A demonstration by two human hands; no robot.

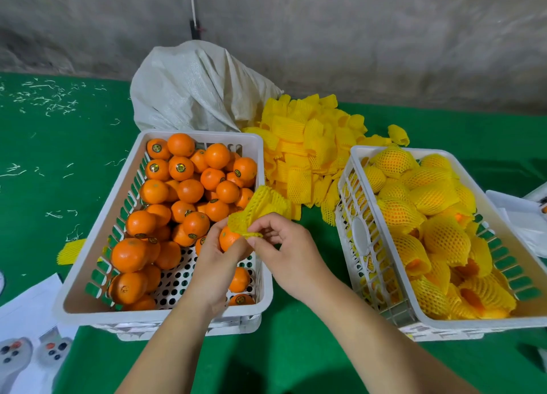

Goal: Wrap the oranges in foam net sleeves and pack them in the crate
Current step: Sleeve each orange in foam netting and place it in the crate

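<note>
Over the near right corner of the left crate (165, 315), the person's left hand (214, 263) held a bare orange (229, 239), its fingers curled around the fruit from below. The right hand (285, 251) was just beside it, thumb and fingers pinching the lower edge of a yellow foam net sleeve (259, 208), which touched the top of the orange and fanned upward from it, not yet pulled over the fruit. The left crate, white and slotted, stood on the green desk (296, 358) and held a heap of unwrapped oranges (180, 192), thickest toward its far end. The right crate (444, 324), near the desk's right edge, was piled with oranges already in sleeves (429, 204). Between the two crates, toward the far edge, lay a loose pile of empty sleeves (307, 145) spilling from a pale woven sack (195, 88). One stray sleeve (71, 251) lay on the desk just beside the left crate's left wall. White papers (29, 305) sat at the near left corner.
</note>
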